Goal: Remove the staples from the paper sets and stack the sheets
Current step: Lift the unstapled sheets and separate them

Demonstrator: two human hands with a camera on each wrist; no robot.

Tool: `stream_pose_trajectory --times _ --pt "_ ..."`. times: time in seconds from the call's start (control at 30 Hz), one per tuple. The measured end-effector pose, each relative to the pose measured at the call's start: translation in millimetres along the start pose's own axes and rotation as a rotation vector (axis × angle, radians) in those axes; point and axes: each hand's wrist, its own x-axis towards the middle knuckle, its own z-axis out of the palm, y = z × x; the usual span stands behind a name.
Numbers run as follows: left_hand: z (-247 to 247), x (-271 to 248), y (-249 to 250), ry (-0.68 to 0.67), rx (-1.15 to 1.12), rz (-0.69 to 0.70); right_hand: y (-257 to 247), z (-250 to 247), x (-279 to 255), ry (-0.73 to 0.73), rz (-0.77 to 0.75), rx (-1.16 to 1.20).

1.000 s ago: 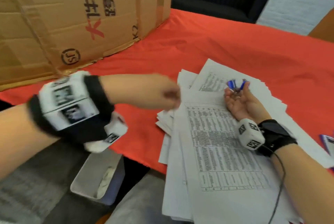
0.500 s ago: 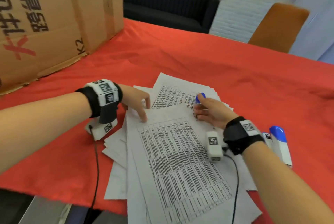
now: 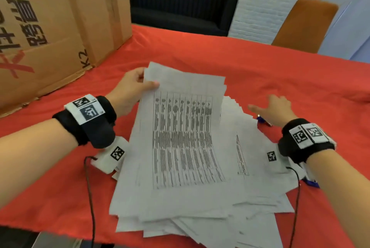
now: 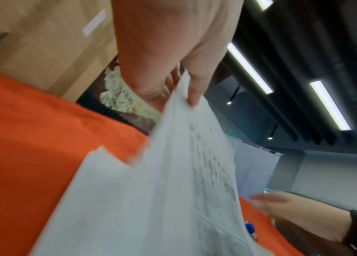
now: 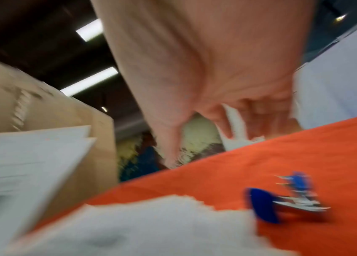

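Note:
My left hand (image 3: pixel 138 84) pinches the top left corner of a printed paper set (image 3: pixel 184 127) and lifts its far end off the loose pile of sheets (image 3: pixel 200 217); the left wrist view shows the thumb (image 4: pixel 194 93) on the paper set (image 4: pixel 173 173). My right hand (image 3: pixel 272 108) hovers with spread fingers over the red cloth right of the pile, holding nothing. Just below it lies the blue staple remover (image 3: pixel 262 120), seen in the right wrist view as a blue staple remover (image 5: pixel 282 202) on the cloth under the right hand (image 5: pixel 206 86).
A large cardboard box (image 3: pixel 50 27) stands at the back left on the red tablecloth (image 3: pixel 280 77). A blue and white stapler (image 3: pixel 310 180) peeks out under my right wrist. An orange chair (image 3: pixel 306 25) is beyond the table's far right edge.
My left hand has taken the top set's corner and lifted it. My right hand has left the paper, let go of the staple remover and moved right over the cloth.

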Motion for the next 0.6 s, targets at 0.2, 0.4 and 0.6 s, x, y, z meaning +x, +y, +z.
stream_pose_trajectory --times 0.2,0.4,0.6 --pt "21 8 62 0.192 -0.115 0.412 -81 -5 -44 -0.472 -0.332 1.068" --pt "21 27 107 0.237 0.105 0.627 -121 -77 -48 -0.098 -0.525 1.413" --pt "17 38 82 0.289 0.273 0.623 -120 -69 -22 0.073 -0.504 1.22"
